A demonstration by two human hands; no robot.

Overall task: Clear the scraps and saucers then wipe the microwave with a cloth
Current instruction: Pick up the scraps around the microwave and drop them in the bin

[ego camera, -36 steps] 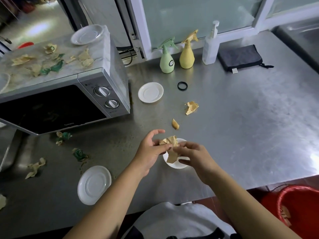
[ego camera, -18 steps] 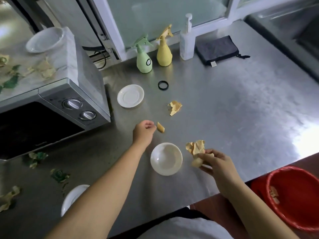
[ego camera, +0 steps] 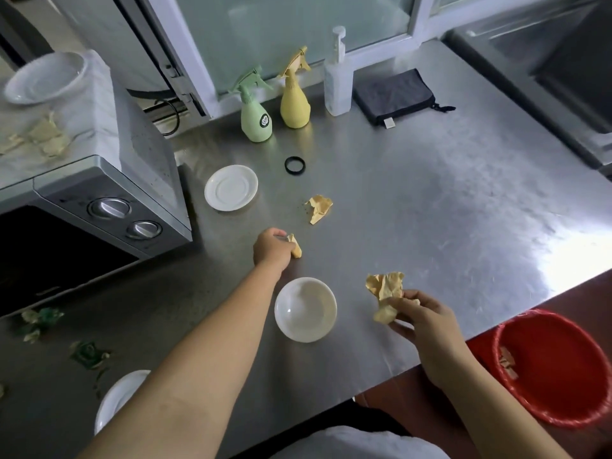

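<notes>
Four white saucers are in sight: one on top of the microwave [ego camera: 99, 200], one beside it on the steel counter [ego camera: 430, 200], one empty between the two arms [ego camera: 305, 309], and one half hidden under the left forearm [ego camera: 116, 397]. Two spray bottles — green [ego camera: 255, 119] and yellow [ego camera: 294, 102] — stand by a pump bottle [ego camera: 337, 84] and a folded dark cloth [ego camera: 394, 96].

The left hand [ego camera: 272, 248] reaches out with the arm nearly straight, fingers curled down on a small yellow scrap [ego camera: 295, 248] lying on the counter. The right hand [ego camera: 418, 314] is bent back near the counter edge, pinching a crumpled yellow wad [ego camera: 385, 288] raised off the surface. Another yellow scrap [ego camera: 319, 207] lies loose past the left hand, green and yellow scraps lie before the microwave door [ego camera: 39, 323], and more on its top. A red bin [ego camera: 516, 405] sits below at the right.
</notes>
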